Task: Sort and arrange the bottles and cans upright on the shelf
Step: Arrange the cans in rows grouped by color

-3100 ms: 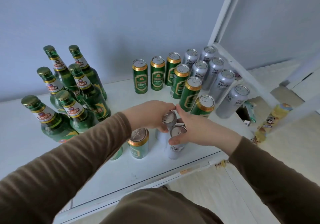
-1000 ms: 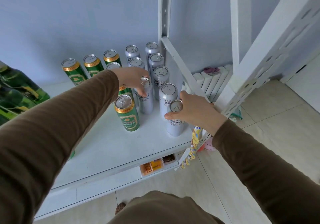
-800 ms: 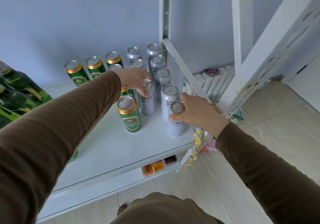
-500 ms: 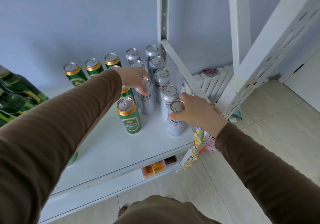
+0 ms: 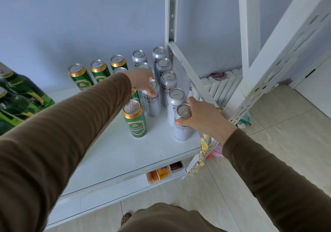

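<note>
On the white shelf [image 5: 114,160], silver cans stand upright in two rows at the right and green cans stand to their left. My right hand [image 5: 202,118] grips the top of the nearest silver can [image 5: 181,131], which stands on the shelf near the front right corner. My left hand [image 5: 143,81] holds the rim of another silver can [image 5: 152,102] in the inner row. A green can [image 5: 135,120] stands just in front of it. Green glass bottles [image 5: 16,95] show at the far left edge.
A white slanted brace [image 5: 189,74] and perforated upright [image 5: 279,66] bound the shelf's right side. A white radiator [image 5: 220,86] stands behind. A colourful snack packet [image 5: 200,156] hangs off the front right corner, and small boxes [image 5: 161,174] lie on the lower level.
Since three seconds ago both hands carried the two silver cans rightward and stood them at the silver rows. Over the last second the hands have barely moved.
</note>
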`<state>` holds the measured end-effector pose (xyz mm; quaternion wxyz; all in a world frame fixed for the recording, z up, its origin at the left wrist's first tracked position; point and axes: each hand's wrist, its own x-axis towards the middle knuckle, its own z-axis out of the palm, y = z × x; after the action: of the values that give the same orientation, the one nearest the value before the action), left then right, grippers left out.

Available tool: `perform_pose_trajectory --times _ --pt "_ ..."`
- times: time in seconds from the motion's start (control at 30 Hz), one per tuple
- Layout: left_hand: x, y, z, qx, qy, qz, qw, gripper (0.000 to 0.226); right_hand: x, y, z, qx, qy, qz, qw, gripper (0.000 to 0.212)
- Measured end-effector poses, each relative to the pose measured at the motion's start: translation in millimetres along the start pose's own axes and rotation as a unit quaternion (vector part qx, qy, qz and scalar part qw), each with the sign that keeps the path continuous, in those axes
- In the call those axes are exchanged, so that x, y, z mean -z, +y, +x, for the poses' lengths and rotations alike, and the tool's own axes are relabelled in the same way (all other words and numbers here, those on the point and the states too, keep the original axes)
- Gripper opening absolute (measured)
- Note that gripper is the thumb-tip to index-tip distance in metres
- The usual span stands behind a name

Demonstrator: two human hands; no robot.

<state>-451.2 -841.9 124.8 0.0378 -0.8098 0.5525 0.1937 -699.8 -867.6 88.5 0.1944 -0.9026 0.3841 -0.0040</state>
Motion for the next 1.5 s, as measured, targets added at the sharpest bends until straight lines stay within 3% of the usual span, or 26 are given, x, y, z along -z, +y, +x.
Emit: perform_pose_trajectory --times 0.47,0.83,1.1,1.27,1.5 --pt "-10 5 7 0.025 0.05 0.06 0.997 0.078 4 0 -3 0.01 0.0 -0.008 1.0 0.061" --pt "-6 4 -1 0.04 0.053 0.043 0.997 0.079 14 -4 -4 0.009 0.004 -0.003 1.0 0.06" --pt "8 -14 -54 0.03 0.134 0.024 0.99 0.075 25 -36 10 0.095 0.126 -0.002 0.988 0.059" --pt "7 -38 -114 0.018 0.186 -0.055 0.981 0.069 15 -71 25 0.162 0.124 0.024 0.979 0.06" --pt "-7 -90 -186 0.072 0.203 -0.068 0.974 0.071 -5 -135 39 0.248 0.092 0.031 0.964 0.069"
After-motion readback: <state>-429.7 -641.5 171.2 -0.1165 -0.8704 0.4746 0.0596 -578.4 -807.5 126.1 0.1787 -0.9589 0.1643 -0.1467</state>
